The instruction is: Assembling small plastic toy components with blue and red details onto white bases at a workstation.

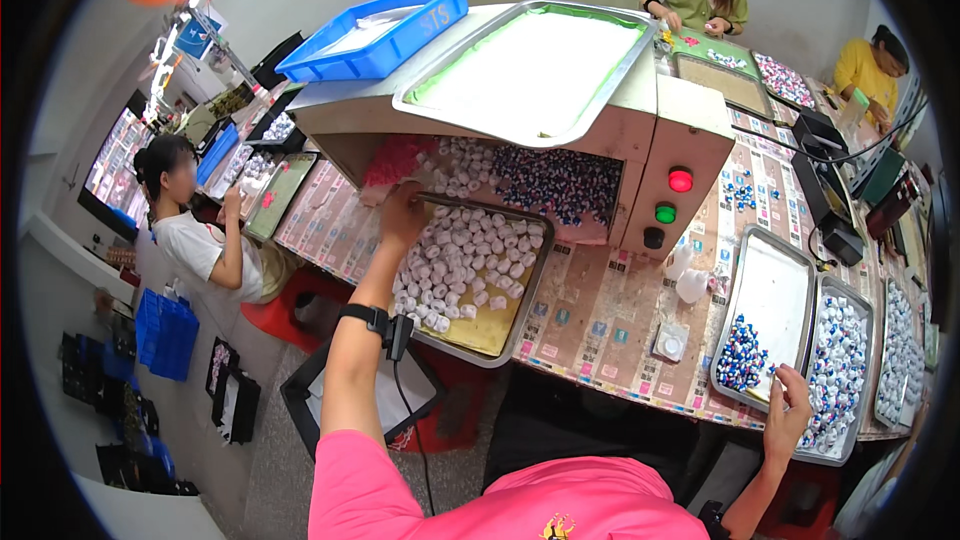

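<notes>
My left hand is closed at the far left corner of a metal tray, which juts over the table's near edge. Many small white ring-like pieces lie heaped in it on a yellowish liner. On the right, my right hand is pinched over the near end of a second metal tray. Whatever sits between its fingertips is too small to make out. Small blue, white and red pieces are piled beside those fingers. Next to it stands a tray of white and blue pieces.
A box-shaped machine with red, green and black buttons stands ahead, with more small pieces under its opening. On top rest a blue bin and a lined metal tray. Several people work around the table. A cable runs from my left wrist.
</notes>
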`<state>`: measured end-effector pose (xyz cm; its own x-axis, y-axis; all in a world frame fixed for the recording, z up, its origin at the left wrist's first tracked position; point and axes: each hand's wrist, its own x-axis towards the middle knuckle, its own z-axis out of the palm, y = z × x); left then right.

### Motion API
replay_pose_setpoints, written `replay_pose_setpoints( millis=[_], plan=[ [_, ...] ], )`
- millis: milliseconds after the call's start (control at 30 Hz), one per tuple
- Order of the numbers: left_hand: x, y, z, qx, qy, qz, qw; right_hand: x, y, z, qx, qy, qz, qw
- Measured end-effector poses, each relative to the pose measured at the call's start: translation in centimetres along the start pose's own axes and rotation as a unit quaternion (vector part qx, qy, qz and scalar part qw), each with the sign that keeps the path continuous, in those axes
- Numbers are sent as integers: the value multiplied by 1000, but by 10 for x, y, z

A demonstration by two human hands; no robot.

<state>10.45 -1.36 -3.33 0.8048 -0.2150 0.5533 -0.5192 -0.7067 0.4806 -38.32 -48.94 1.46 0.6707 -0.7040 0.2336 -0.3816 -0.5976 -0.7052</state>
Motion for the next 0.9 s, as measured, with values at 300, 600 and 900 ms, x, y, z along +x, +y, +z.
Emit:
replay_pose_setpoints(
  millis=[300, 600, 900],
  plan=[
    [44, -52, 41, 231, -147, -63, 960, -9, 9, -7, 1, 9, -4, 1000],
    [-20, 54, -53, -28, -111, -55, 992, -10, 17, -12, 44, -3, 26, 999],
    [-110, 149, -150, -144, -533, -157, 819, 9, 6, -7, 64, -24, 31, 997]
  ],
)
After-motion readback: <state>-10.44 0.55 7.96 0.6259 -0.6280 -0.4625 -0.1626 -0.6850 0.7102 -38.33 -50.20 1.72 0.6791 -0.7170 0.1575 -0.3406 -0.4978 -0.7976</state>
